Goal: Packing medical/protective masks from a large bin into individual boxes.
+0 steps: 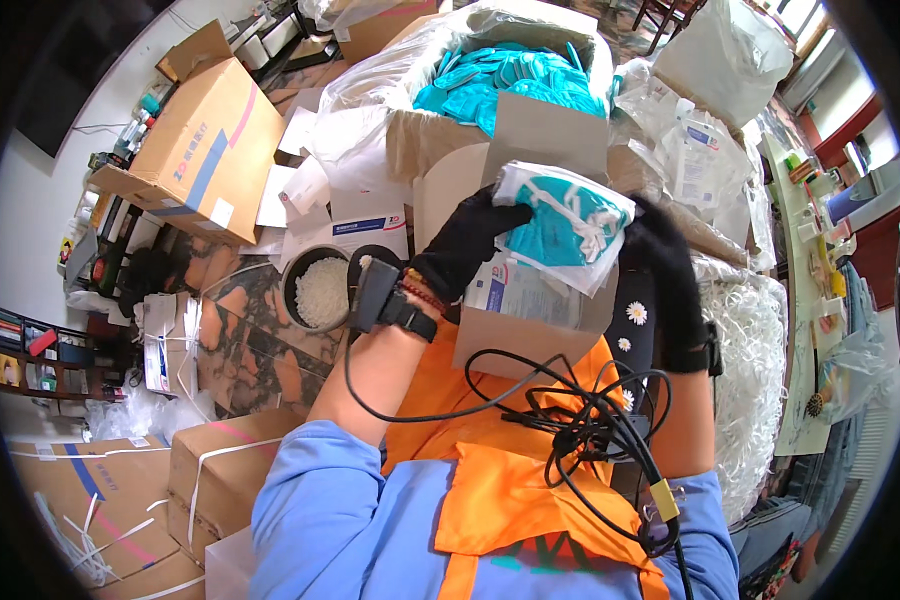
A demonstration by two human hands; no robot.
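A folded teal face mask with white straps, in a clear-fronted white pouch (555, 232), is held up before me. My left hand (470, 238), in a black glove, is closed on the pouch's left edge, thumb across its front. At the opposite edge my right hand (665, 250), also gloved in black, grips the pouch; its fingers are partly hidden. Just beneath, an open cardboard box (530, 345) rests at my lap with flat printed pouches (525, 292) inside. Beyond it, a large lined carton (415, 135) holds a heap of loose teal masks (520, 78).
A dark bowl of white pieces (322, 290) stands left of my forearm. Black cables (595, 425) lie looped over my orange apron. Bags of white strands (735, 350) lie to the right. Cartons (205, 150) stand at the left, and a cluttered counter (805, 300) runs along the far right.
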